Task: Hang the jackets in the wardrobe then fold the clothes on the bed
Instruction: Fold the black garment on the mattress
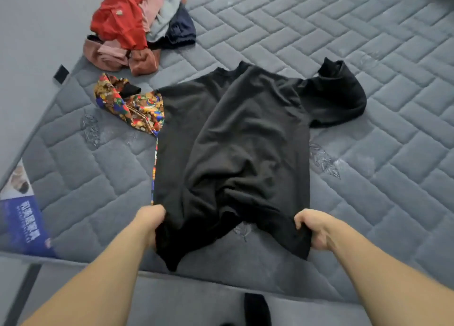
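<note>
Head view: black T-shirt (235,139) lies spread on the grey quilted mattress (368,55) of the bed, neck end away from the person, hem toward them. Left hand (153,221) grips the hem's left corner, fingers curled into the fabric. Right hand (313,228) grips the hem's right corner the same way, thumb on top. Hem is bunched between the two hands and lifted a little off the mattress; the fabric hangs down below each grip. Right sleeve (336,94) is spread out to the side and rumpled. Left side of the shirt looks folded in, with a straight edge running down it.

Patterned multicolour garment (127,104) lies partly under the shirt's left edge; its sleeve sticks out to the left, and a thin strip of it shows along the shirt's side.

Pile of unfolded clothes (137,25) sits at the far left of the mattress, apart from the shirt: red, pink, grey, navy and rust-brown pieces heaped together.

Blue and white printed label (22,215) is at the near-left corner of the mattress. Small black tab (61,73) is on the mattress's left edge. Dark object (256,308) at bottom centre, below the bed edge; can't tell what it is.
</note>
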Motion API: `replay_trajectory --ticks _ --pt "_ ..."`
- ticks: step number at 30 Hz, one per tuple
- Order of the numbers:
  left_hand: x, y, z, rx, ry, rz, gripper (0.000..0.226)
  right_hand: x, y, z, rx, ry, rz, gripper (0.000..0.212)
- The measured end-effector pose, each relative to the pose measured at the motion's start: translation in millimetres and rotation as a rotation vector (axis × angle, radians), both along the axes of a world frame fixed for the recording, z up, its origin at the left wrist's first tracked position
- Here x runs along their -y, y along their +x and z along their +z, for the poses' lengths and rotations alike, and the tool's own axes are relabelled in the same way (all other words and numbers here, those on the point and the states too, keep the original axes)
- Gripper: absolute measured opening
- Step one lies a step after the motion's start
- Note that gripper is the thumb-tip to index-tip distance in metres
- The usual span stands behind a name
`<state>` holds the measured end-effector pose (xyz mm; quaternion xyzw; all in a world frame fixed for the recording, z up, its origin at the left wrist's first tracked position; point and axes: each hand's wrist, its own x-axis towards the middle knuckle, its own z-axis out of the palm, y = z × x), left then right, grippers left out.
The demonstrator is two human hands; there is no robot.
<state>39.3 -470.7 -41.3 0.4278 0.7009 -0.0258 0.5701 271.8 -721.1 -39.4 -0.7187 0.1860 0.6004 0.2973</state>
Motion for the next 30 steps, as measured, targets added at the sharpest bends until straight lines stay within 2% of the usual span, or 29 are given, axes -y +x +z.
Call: replay_trajectory --ticks 2,4,6,7,8,9,11,13,14,16,19,20,23,24,25,26,28,30 --pt "-16 -9 2 -0.160 0.228 0.002 0.032 11 3 11 0.041 -0.142 0.257 0.020" --pt "-33 -29 13 -0.447 0.459 -0.220 0.036 27 12 23 0.208 -0.304 0.519 0.016" --pt "-34 -46 19 -0.638 0.556 -0.320 0.034 44 16 29 0.385 -0.439 0.620 0.013" --pt "-27 -51 17 -0.705 0.582 -0.360 0.037 50 16 27 0.480 -0.480 0.640 0.019" --pt "-15 -53 14 -0.751 0.616 -0.432 0.039 54 13 24 0.575 -0.533 0.646 0.037" --pt "-1 -51 8 -0.769 0.652 -0.549 0.042 55 5 20 0.630 -0.589 0.660 0.054" --pt "30 -39 -9 -0.707 0.685 -0.862 0.055 43 -15 10 0.732 -0.626 0.843 0.078" --pt "55 -20 -27 -0.561 0.607 -1.175 0.071 24 -34 -5 0.780 -0.476 0.982 0.089" --pt "66 -11 -38 -0.527 0.506 -1.307 0.074 16 -42 -15 0.751 -0.383 1.052 0.093" --pt "80 -5 -57 -0.529 0.220 -1.489 0.073 10 -59 -38 0.561 -0.298 1.234 0.094" --pt "79 -4 -62 -0.668 -0.031 -1.694 0.062 5 -70 -59 0.260 -0.416 1.546 0.090" --pt "72 0 -58 -0.724 -0.102 -1.713 0.053 -5 -68 -56 0.201 -0.417 1.610 0.080" --pt "42 38 -42 -0.803 -0.470 -1.669 0.037 -56 -38 -36 0.064 -0.210 1.804 0.025" --pt "31 55 -37 -0.802 -0.495 -1.670 0.037 -73 -25 -28 0.071 -0.170 1.842 0.019" --pt "20 70 -34 -0.771 -0.430 -1.641 0.039 -89 -12 -24 0.127 -0.155 1.819 0.022" --pt "6 83 -35 -0.720 -0.272 -1.552 0.043 -104 0 -23 0.215 -0.146 1.730 0.028" --pt "-19 105 -34 -0.605 0.178 -1.318 0.053 -134 26 -23 0.473 -0.090 1.496 0.042" --pt "-39 123 -37 -0.488 0.360 -1.211 0.059 -166 48 -28 0.683 0.014 1.277 0.051"
